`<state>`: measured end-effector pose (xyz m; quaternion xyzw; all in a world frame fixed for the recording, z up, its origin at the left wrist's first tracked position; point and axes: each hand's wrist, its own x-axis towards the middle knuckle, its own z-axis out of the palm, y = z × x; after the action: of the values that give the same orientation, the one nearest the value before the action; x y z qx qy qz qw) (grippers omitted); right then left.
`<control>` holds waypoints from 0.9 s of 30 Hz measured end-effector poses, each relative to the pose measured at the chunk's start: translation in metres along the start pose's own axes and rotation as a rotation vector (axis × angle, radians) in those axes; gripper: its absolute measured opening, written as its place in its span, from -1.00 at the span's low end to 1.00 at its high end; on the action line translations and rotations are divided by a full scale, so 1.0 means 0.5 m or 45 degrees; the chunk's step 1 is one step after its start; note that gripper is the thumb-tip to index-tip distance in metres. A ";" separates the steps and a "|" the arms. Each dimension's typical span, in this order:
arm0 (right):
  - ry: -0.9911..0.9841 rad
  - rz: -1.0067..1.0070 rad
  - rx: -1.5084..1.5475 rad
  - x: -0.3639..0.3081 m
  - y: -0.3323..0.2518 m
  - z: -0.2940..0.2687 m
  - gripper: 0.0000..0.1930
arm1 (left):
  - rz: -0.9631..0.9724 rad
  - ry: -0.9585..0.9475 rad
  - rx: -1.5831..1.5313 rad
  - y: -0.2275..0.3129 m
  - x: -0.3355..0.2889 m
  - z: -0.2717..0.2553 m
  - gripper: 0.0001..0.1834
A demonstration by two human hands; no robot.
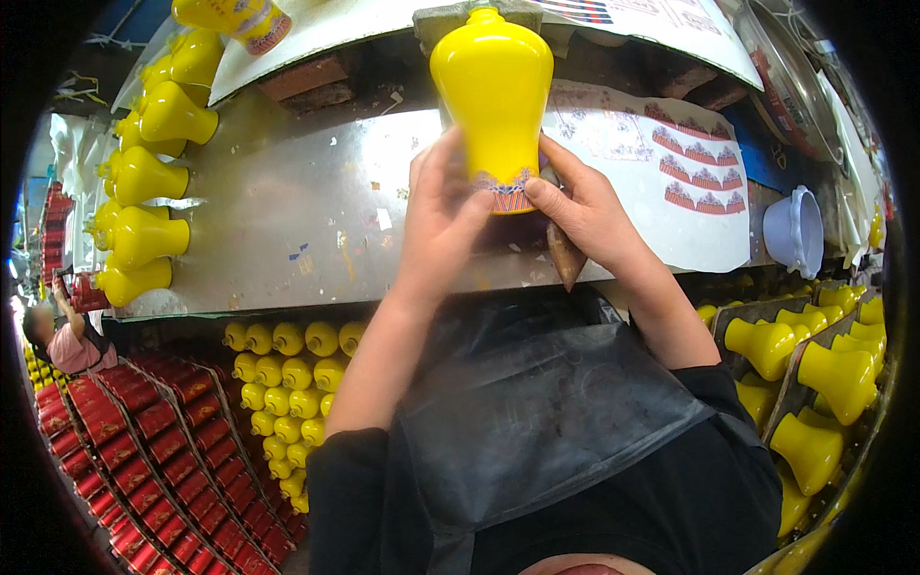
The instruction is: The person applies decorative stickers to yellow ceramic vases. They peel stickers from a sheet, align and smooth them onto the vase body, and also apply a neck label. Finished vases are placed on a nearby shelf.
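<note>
A glossy yellow vase lies in front of me, its narrow neck pointing away and its base toward me. Around the base runs a patterned band in blue and reddish brown. My left hand is closed on the vase's left side near the base, thumb by the band, its fingers slightly blurred. On the other side my right hand grips the vase, its thumb pressing on the band. A brown, pointed flat piece sticks out below my right hand; whether the fingers hold it I cannot tell.
On the metal table, a white sheet with printed curved bands lies right, beside a pale blue bucket. Several yellow vases line the left edge. Racks of yellow vases and red cylindrical pieces stand below. Another person is far left.
</note>
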<state>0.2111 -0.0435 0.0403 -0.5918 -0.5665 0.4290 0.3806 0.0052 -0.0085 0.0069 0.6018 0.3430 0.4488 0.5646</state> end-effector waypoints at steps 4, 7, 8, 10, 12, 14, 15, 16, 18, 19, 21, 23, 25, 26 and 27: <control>0.005 -0.019 0.001 0.002 0.001 0.003 -0.27 | 0.019 0.027 0.004 -0.004 0.003 0.004 -0.25; 0.007 -0.017 0.011 0.003 0.004 0.003 -0.26 | 0.022 0.040 0.009 -0.004 0.003 0.006 -0.25; 0.008 -0.016 0.012 0.002 0.005 0.002 -0.26 | 0.018 0.037 -0.001 -0.003 0.003 0.006 -0.25; 0.017 -0.015 0.006 0.002 0.005 0.003 -0.25 | 0.031 0.038 0.026 -0.002 0.002 0.006 -0.25; 0.016 -0.006 0.005 0.001 0.004 0.004 -0.25 | 0.031 0.037 0.025 0.000 0.002 0.006 -0.24; 0.015 0.013 0.005 0.002 0.002 0.004 -0.24 | 0.020 0.038 -0.004 0.000 0.002 0.007 -0.24; 0.006 0.005 0.008 0.002 0.001 0.004 -0.24 | 0.018 0.043 0.004 0.001 0.003 0.008 -0.24; 0.008 0.002 0.007 0.002 0.001 0.004 -0.24 | 0.014 0.045 0.001 0.000 0.003 0.008 -0.24; 0.015 -0.008 -0.001 0.002 0.002 0.002 -0.24 | 0.011 0.048 0.004 0.001 0.003 0.008 -0.23; 0.019 -0.015 -0.009 0.002 0.004 0.001 -0.23 | 0.012 0.048 0.011 0.001 0.004 0.008 -0.23; 0.018 -0.009 -0.014 0.000 0.009 0.001 -0.23 | 0.000 0.048 0.000 0.003 0.004 0.008 -0.23; 0.007 0.015 -0.009 -0.001 0.013 0.002 -0.23 | -0.025 0.045 -0.036 0.007 0.005 0.009 -0.21; 0.000 0.015 -0.007 0.000 0.012 0.004 -0.24 | -0.057 0.037 -0.034 0.014 0.004 0.009 -0.18; 0.020 -0.004 -0.009 0.002 0.008 0.005 -0.24 | -0.083 0.037 -0.066 0.018 0.002 0.011 -0.16; 0.024 -0.030 -0.022 0.003 0.003 0.002 -0.27 | -0.091 0.044 -0.018 0.021 0.001 0.014 -0.14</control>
<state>0.2105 -0.0421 0.0386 -0.5926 -0.5733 0.4140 0.3857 0.0110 -0.0122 0.0175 0.5772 0.3707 0.4411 0.5787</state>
